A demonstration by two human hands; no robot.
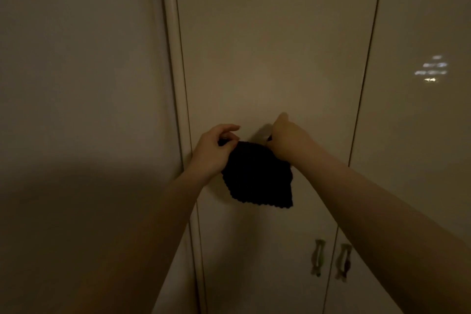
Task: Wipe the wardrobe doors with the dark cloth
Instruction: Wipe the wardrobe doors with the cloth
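A dark cloth [257, 176] with a scalloped edge hangs in front of the pale, glossy middle wardrobe door [267, 46]. My left hand [214, 150] pinches the cloth's upper left corner. My right hand [288, 139] grips its upper right corner, close to the door's surface. The cloth droops between both hands; whether it touches the door I cannot tell. A second door [420, 122] stands to the right, past a narrow vertical gap.
Two light handles, one [318, 257] on the middle door and one [342, 261] on the right door, sit low beside the gap. A rounded vertical frame strip [175, 58] borders the middle door on the left, with a plain panel [76, 71] beyond it. The room is dim.
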